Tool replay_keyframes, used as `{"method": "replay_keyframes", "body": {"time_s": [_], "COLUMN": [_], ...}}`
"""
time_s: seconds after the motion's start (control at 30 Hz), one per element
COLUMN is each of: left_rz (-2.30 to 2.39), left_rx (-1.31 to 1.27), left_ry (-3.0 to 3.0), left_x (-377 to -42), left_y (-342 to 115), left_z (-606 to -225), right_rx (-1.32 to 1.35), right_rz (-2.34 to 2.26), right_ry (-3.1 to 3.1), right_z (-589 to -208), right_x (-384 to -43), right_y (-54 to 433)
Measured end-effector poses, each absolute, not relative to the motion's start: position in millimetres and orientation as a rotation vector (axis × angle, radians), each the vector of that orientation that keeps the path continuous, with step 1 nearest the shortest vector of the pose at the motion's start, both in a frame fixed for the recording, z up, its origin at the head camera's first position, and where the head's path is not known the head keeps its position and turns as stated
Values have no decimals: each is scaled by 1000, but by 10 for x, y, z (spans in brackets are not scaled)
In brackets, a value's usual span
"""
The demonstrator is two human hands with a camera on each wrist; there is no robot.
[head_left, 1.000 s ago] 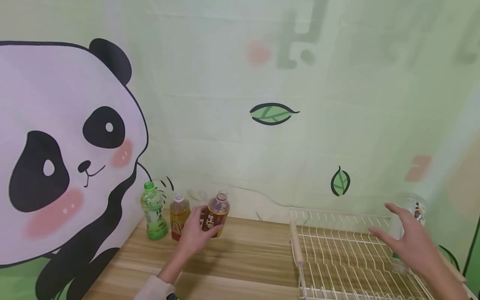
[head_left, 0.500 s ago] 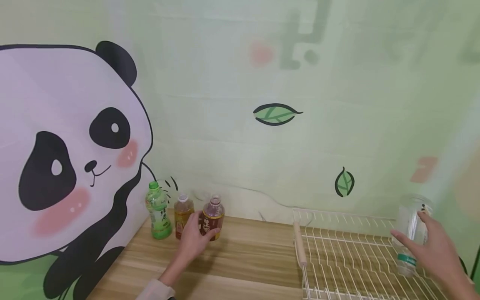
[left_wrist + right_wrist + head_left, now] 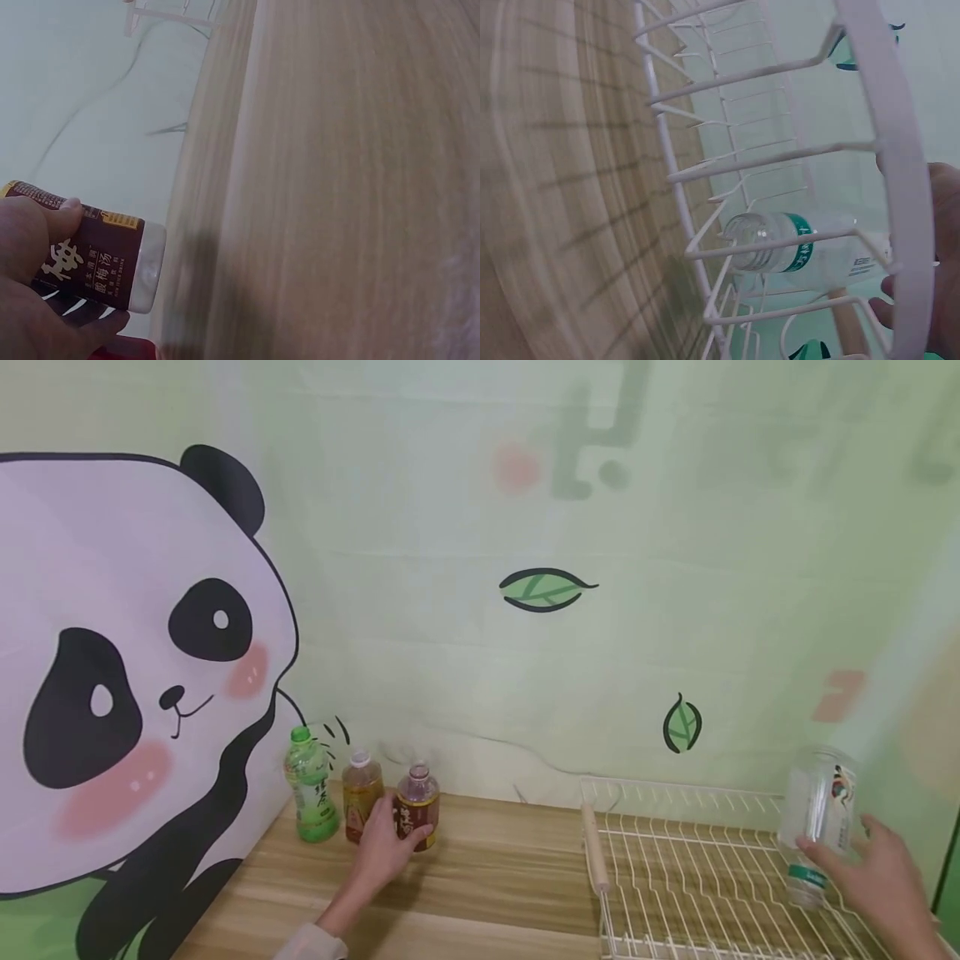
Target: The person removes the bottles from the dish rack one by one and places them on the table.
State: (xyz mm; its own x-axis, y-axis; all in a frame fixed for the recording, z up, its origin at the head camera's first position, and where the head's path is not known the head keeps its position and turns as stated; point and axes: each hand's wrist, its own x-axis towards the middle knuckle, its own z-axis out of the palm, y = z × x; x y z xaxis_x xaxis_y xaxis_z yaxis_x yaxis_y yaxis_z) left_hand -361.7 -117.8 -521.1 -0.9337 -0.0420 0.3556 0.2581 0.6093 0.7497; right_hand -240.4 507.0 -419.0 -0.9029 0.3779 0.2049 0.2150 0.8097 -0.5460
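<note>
A dark-red plum drink bottle point(image 3: 422, 810), uncapped, is upright in my left hand point(image 3: 382, 845), gripped between thumb and fingers. In the left wrist view, its label point(image 3: 101, 259) faces the camera and its base is close over the wooden tabletop. Immediately left stands an amber drink bottle point(image 3: 363, 797), then a green tea bottle point(image 3: 311, 797). On the right, my right hand point(image 3: 881, 872) has spread fingers beside a clear container point(image 3: 817, 810) with a teal band, standing narrow end down in the rack. The right wrist view shows its threaded neck point(image 3: 748, 244) through the wires.
A white wire dish rack point(image 3: 686, 881) with a wooden handle point(image 3: 595, 852) on its left side stands on the wooden tabletop point(image 3: 487, 868). Behind it rises a pale green backdrop point(image 3: 450, 652) printed with a panda and leaves.
My left hand has moved the dark-red bottle left and down, close to the amber one. My right hand has drawn back and lower; the clear container stays in the rack.
</note>
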Motion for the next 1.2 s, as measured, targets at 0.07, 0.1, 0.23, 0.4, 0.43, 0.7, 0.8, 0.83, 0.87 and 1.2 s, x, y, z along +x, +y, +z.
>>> {"method": "replay_keyframes", "body": {"time_s": [0.07,0.1,0.23,0.4,0.43,0.7,0.8,0.83,0.87,1.2], "left_rz": [-1248,-1253,-1247,-1251,-1252,-1234,-1231,-1232,-1233,-1241], "left_rx": [-165,-161,-153,-161,-163,-155,-151,-148,-146,-143], "left_ry": [-2510,-2514,-2516,-2531,-2536,-2576,-2581,-2584,-2584,-2584], "left_x": [-3620,-3625,-3644,-3655,-3656,-3680,-3677,-3678,-3680,-3685], "left_y": [-1180,-1181,-1181,-1175,-1175,-1192,-1200,-1200,-1197,-1187], "left_z": [-5236,-5250,-5294,-5295,-5287,-5272,-5274,-5277,-5281,-5288], "right_rx": [-493,-520,-670,-779,-774,-759,-768,-767,-761,-704], "right_rz": [759,763,790,789,775,710,710,708,710,716], "right_ry": [-2721,-2735,-2754,-2725,-2724,-2735,-2730,-2728,-2724,-2681], "right_z": [-4228,-4244,-4300,-4309,-4303,-4268,-4286,-4298,-4314,-4423], "right_x": [-2420,-2430,-2475,-2489,-2490,-2546,-2570,-2579,-2588,-2628], "right_y": [5098,5108,5133,5123,5120,5082,5069,5068,5069,5103]}}
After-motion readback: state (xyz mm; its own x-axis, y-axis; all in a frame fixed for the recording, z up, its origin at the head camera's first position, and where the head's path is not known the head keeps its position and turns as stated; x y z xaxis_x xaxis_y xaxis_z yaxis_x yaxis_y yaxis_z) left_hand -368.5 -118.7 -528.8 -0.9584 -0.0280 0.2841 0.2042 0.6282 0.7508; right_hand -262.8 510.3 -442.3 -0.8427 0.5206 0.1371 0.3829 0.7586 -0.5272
